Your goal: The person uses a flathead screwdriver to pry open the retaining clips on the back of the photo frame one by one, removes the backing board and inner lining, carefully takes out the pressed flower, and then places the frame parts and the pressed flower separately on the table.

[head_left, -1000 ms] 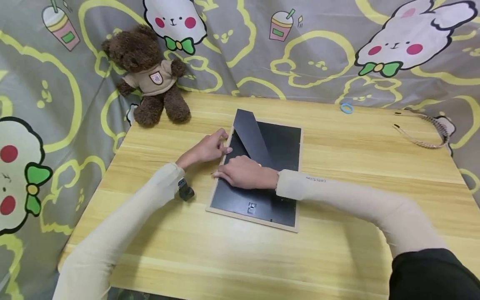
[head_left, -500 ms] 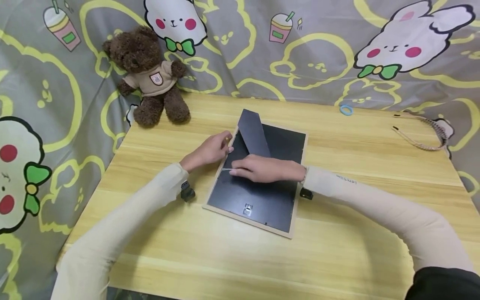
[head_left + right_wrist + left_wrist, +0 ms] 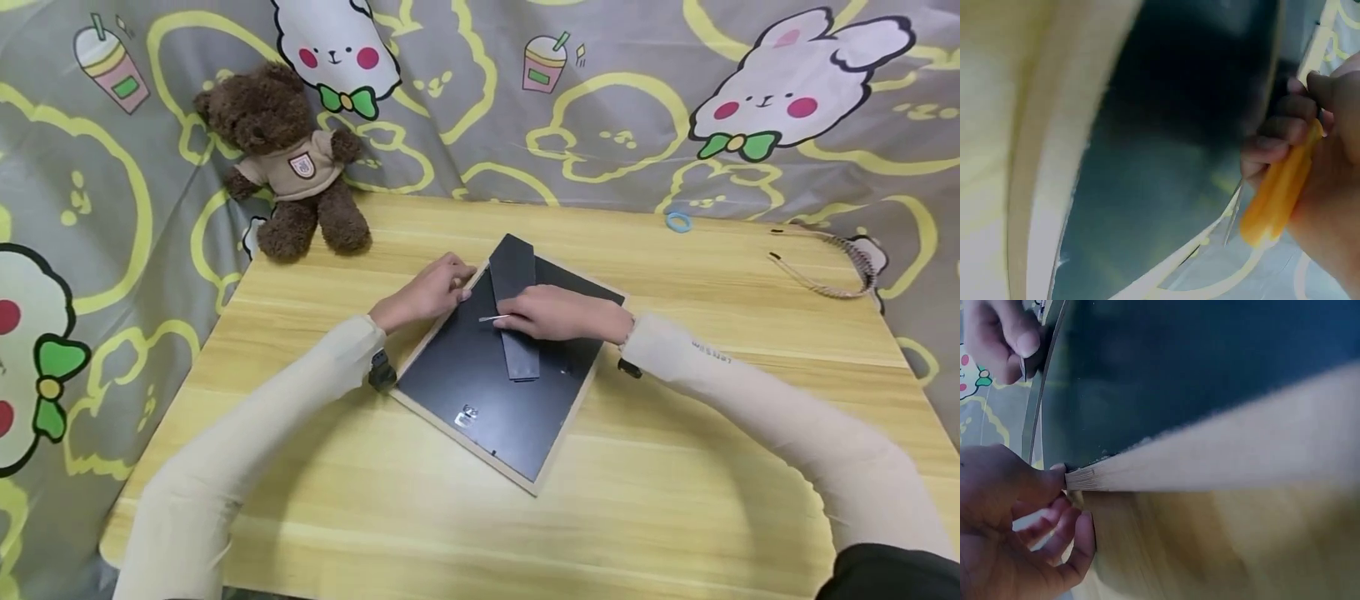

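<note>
A picture frame point(image 3: 517, 429) with a pale wooden rim lies face-down on the table, black backing up, turned askew. Its black easel stand point(image 3: 513, 265) slants across the back. My left hand point(image 3: 429, 292) pinches the frame's upper left edge; in the left wrist view the thumb is on the wooden rim point(image 3: 1222, 456) and the other fingers curl below it. My right hand point(image 3: 564, 313) is over the stand and grips a screwdriver, whose thin metal shaft point(image 3: 490, 318) points left above the backing. The right wrist view shows its orange handle point(image 3: 1282, 187) in the curled fingers.
A brown teddy bear point(image 3: 292, 171) sits at the table's back left. A blue ring point(image 3: 678, 222) lies at the back, with a headband point(image 3: 840, 292) farther right. A metal hanger point(image 3: 467, 415) is on the frame's lower backing. Patterned curtain encloses the back and left.
The frame has turned clockwise in the head view, its lower right corner swinging left. My right hand has moved right, drawing the screwdriver tip away from the left rim; my left hand still holds the edge.
</note>
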### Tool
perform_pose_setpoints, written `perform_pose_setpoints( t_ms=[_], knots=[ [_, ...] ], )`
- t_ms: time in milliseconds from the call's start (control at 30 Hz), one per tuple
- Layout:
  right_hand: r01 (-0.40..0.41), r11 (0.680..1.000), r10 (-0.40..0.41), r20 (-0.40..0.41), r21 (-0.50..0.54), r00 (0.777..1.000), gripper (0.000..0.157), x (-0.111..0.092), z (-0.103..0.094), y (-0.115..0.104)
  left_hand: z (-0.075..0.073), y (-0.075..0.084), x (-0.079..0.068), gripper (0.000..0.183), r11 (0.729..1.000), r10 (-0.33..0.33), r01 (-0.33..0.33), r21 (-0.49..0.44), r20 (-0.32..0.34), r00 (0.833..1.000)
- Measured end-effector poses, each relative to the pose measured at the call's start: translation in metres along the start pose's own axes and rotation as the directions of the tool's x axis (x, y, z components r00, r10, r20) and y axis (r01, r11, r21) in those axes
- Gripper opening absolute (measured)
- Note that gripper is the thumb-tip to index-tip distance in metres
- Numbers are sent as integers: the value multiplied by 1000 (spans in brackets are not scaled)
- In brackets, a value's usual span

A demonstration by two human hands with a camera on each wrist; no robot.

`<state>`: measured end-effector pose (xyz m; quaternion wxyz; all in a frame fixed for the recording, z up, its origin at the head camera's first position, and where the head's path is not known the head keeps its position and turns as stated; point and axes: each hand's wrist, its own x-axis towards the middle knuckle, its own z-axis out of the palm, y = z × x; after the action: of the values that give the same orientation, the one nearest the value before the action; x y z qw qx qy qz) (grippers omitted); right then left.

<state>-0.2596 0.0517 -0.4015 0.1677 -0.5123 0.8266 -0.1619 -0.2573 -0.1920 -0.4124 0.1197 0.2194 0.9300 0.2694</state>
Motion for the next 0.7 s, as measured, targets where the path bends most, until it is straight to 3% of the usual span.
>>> perform_pose_setpoints(
  t_ms=[167,267,333,467,533,700],
  knots=[
    [-5,1000,3,-62,-25,998,30,-9,10,3,0,0,14,47,997,75,-75,-15,22,997],
    [-14,999,11,-73,-35,997,25,-13,11,1,0,1,21,47,996,82,-83,11,41,996],
    [-16,999,13,-69,-42,998,22,-16,11,-1,0,4,24,47,997,65,-66,27,58,996],
    [-28,999,27,-22,-43,999,53,-22,7,-2,2,9,26,48,996,4,-10,91,71,997],
    [-27,999,28,10,-33,1000,60,-24,4,-1,3,11,23,46,992,-19,9,129,74,997],
    [-23,999,24,58,-22,998,54,-20,-1,1,-1,5,0,39,985,-94,80,150,90,991]
  ],
)
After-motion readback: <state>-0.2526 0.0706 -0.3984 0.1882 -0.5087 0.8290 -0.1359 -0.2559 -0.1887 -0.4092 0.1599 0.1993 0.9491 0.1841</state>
